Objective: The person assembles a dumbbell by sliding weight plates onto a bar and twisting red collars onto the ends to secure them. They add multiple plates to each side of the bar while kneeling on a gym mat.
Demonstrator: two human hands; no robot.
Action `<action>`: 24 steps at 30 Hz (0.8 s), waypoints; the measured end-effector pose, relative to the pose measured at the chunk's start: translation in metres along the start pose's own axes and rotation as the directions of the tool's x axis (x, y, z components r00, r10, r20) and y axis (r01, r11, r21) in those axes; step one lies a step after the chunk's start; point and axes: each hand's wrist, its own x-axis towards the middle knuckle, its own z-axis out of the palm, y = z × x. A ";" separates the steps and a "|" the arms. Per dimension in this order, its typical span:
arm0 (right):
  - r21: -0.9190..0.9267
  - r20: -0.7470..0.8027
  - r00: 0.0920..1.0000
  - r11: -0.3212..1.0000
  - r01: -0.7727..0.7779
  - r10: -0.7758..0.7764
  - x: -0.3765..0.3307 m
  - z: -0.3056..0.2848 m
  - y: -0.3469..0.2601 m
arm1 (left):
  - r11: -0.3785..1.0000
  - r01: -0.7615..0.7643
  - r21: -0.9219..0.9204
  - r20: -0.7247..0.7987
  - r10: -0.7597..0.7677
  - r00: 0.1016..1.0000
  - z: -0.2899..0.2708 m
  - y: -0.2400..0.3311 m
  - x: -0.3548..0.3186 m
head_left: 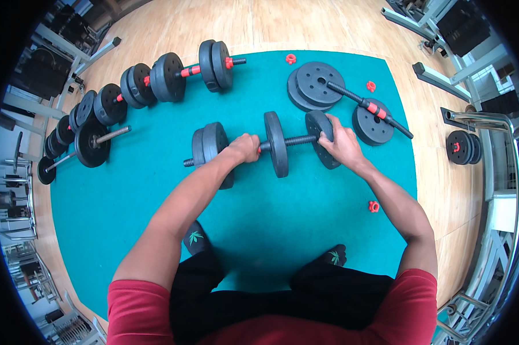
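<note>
In front of me a dumbbell bar (pixel 298 140) with a threaded end lies crosswise above the green mat. My left hand (pixel 245 148) is closed around its middle grip, beside black weight plates (pixel 213 138) on the left end. Just right of that hand, another black plate (pixel 275 144) sits on the bar. My right hand (pixel 344 145) grips the edge of a further black weight plate (pixel 319 133) at the bar's right end; whether the bar passes through its hole is hidden. A red star-shaped collar nut (pixel 374 207) lies on the mat nearer me.
Stacked plates (pixel 314 77) and a single plate (pixel 370 129) with a bare dumbbell bar (pixel 360 103) across it lie beyond my right hand. Two red collar nuts, one (pixel 371 86) at right, rest there. Several assembled dumbbells (pixel 167 77) line the mat's (pixel 127 218) far left; gym frames surround it.
</note>
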 end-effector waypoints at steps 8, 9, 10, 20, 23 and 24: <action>0.137 -0.051 0.999 0.990 0.014 -0.008 0.004 0.014 -0.030 | 0.996 -0.091 -0.011 -0.017 0.091 0.996 -0.001 -0.001 0.007; 0.133 -0.031 0.996 0.987 0.091 -0.087 0.003 0.021 -0.037 | 0.996 -0.089 -0.013 -0.011 0.089 0.996 -0.001 -0.003 0.006; 0.130 -0.011 0.986 0.977 0.166 -0.166 0.001 0.029 -0.046 | 0.996 -0.088 -0.014 -0.005 0.088 0.996 0.000 -0.004 0.006; 0.495 0.121 0.989 0.869 0.013 -0.084 -0.003 0.059 -0.030 | 0.997 -0.071 -0.019 -0.003 0.071 0.997 0.005 -0.005 0.008; 0.628 0.201 0.979 0.771 -0.107 -0.028 -0.007 0.051 -0.034 | 0.998 -0.056 -0.004 -0.004 0.056 0.998 0.008 -0.011 0.009; 0.465 0.174 0.983 0.885 -0.036 -0.051 -0.012 0.047 -0.022 | 0.998 -0.063 -0.001 0.002 0.063 0.998 0.006 -0.009 0.009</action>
